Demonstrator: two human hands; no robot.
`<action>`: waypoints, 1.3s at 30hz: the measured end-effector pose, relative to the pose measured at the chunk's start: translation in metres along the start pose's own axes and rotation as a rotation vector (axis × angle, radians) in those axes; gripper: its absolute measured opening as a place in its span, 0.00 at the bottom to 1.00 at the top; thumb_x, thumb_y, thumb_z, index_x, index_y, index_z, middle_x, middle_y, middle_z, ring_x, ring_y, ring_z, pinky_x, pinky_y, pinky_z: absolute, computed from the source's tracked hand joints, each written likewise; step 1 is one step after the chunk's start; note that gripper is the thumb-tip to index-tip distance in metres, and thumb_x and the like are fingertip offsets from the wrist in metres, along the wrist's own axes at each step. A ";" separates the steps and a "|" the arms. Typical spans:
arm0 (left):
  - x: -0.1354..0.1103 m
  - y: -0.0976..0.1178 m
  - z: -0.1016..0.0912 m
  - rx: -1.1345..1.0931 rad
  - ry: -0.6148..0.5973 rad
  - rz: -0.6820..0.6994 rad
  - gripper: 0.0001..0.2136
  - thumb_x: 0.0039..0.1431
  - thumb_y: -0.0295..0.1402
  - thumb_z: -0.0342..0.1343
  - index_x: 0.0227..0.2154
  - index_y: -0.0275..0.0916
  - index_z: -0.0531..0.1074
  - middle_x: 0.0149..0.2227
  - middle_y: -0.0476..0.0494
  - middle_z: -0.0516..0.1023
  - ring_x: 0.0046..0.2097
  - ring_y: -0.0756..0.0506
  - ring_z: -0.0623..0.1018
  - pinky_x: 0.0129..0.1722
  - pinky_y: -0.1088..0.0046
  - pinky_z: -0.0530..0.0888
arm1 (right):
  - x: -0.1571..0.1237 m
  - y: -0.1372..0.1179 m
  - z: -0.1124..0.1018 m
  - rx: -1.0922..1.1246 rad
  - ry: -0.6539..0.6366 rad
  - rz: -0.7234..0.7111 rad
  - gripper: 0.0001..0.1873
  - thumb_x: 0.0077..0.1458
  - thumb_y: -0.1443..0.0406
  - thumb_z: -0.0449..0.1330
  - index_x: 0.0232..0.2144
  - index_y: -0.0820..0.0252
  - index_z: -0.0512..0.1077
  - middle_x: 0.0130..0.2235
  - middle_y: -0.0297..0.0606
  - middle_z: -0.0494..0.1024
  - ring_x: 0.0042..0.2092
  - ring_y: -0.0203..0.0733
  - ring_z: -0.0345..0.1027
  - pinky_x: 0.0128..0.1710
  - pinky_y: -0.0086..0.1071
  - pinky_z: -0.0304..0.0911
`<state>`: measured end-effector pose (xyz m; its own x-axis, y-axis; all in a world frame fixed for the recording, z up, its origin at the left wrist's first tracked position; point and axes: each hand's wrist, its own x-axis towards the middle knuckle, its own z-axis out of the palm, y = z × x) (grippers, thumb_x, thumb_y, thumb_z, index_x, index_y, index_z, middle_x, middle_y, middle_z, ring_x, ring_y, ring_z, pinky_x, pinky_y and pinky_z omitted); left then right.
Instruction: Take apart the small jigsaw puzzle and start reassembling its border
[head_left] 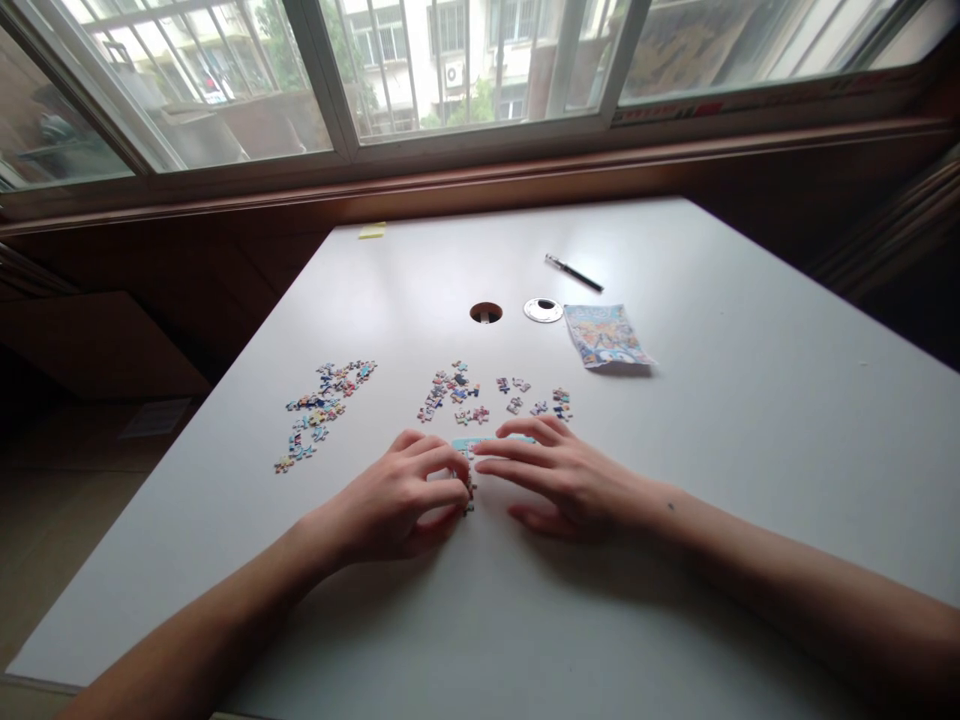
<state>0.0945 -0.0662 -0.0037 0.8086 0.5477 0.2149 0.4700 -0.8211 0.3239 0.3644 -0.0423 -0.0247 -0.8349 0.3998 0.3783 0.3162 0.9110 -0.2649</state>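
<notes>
Between my hands lies a partly joined jigsaw puzzle (471, 441), with a light-blue top strip and a narrow column of pieces running down toward me. My left hand (412, 485) is closed, its thumb and fingers curled at the left side of that column on a puzzle piece mostly hidden by the fingers. From the other side comes my right hand (559, 470), open, with its fingers stretched over the blue strip and the fingertips close to the column. Loose jigsaw pieces (454, 388) lie in groups just beyond both hands.
More loose pieces (322, 405) spread across the left of the white table (600, 620). Farther back are a crumpled picture sheet (611, 338), a black pen (576, 273), a round cable hole (486, 313) and its metal cover (541, 311). A yellow slip (372, 231) sits near the far edge.
</notes>
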 end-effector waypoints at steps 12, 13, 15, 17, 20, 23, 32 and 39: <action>0.001 -0.004 -0.003 -0.071 0.061 -0.125 0.15 0.56 0.35 0.60 0.47 0.41 0.69 0.52 0.38 0.69 0.53 0.40 0.70 0.55 0.60 0.70 | -0.021 0.013 -0.017 0.154 0.141 0.363 0.07 0.59 0.70 0.57 0.40 0.58 0.71 0.43 0.42 0.73 0.41 0.41 0.69 0.40 0.35 0.68; 0.000 -0.004 -0.003 -0.069 0.066 -0.123 0.15 0.56 0.34 0.60 0.46 0.41 0.69 0.52 0.38 0.70 0.52 0.40 0.70 0.55 0.60 0.70 | -0.026 0.012 -0.016 0.141 0.161 0.322 0.08 0.60 0.70 0.56 0.42 0.58 0.71 0.45 0.43 0.72 0.45 0.43 0.69 0.43 0.37 0.69; 0.000 -0.004 -0.003 -0.063 0.076 -0.114 0.14 0.56 0.34 0.60 0.45 0.41 0.70 0.51 0.39 0.71 0.52 0.40 0.71 0.54 0.59 0.71 | -0.032 0.011 -0.015 0.094 0.160 0.256 0.12 0.61 0.70 0.55 0.47 0.57 0.71 0.49 0.45 0.72 0.50 0.45 0.67 0.49 0.40 0.68; 0.000 -0.004 -0.002 -0.056 0.089 -0.100 0.13 0.56 0.34 0.61 0.45 0.41 0.71 0.51 0.39 0.71 0.51 0.40 0.71 0.54 0.58 0.71 | -0.035 0.009 -0.015 0.033 0.107 0.214 0.17 0.62 0.69 0.55 0.53 0.56 0.69 0.52 0.46 0.72 0.51 0.47 0.66 0.51 0.43 0.67; 0.001 -0.003 -0.001 -0.038 0.099 -0.088 0.13 0.57 0.34 0.60 0.45 0.41 0.71 0.51 0.38 0.72 0.52 0.40 0.71 0.54 0.57 0.72 | -0.033 0.006 -0.016 -0.044 0.012 0.172 0.21 0.62 0.68 0.55 0.57 0.57 0.66 0.55 0.47 0.72 0.52 0.49 0.65 0.51 0.47 0.67; 0.002 -0.003 -0.001 -0.023 0.104 -0.085 0.13 0.58 0.34 0.59 0.46 0.40 0.71 0.51 0.38 0.72 0.52 0.40 0.71 0.54 0.57 0.71 | -0.030 0.005 -0.018 -0.077 -0.018 0.158 0.21 0.62 0.68 0.54 0.57 0.59 0.67 0.54 0.47 0.72 0.52 0.49 0.65 0.52 0.48 0.66; 0.004 -0.004 0.001 0.009 0.122 -0.075 0.13 0.58 0.33 0.59 0.46 0.40 0.71 0.51 0.38 0.74 0.52 0.41 0.72 0.54 0.58 0.72 | -0.028 0.003 -0.019 -0.098 0.000 0.165 0.21 0.62 0.68 0.54 0.57 0.61 0.67 0.54 0.48 0.73 0.52 0.49 0.65 0.52 0.47 0.66; 0.003 -0.003 0.003 -0.002 0.113 -0.090 0.12 0.59 0.34 0.58 0.45 0.39 0.71 0.53 0.37 0.73 0.53 0.40 0.71 0.55 0.57 0.71 | -0.028 0.003 -0.017 -0.098 0.009 0.165 0.21 0.61 0.68 0.54 0.56 0.62 0.68 0.54 0.48 0.72 0.51 0.50 0.65 0.52 0.48 0.67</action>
<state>0.0963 -0.0627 -0.0067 0.7182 0.6338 0.2874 0.5382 -0.7677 0.3480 0.3961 -0.0491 -0.0205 -0.7640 0.5451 0.3453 0.4910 0.8383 -0.2370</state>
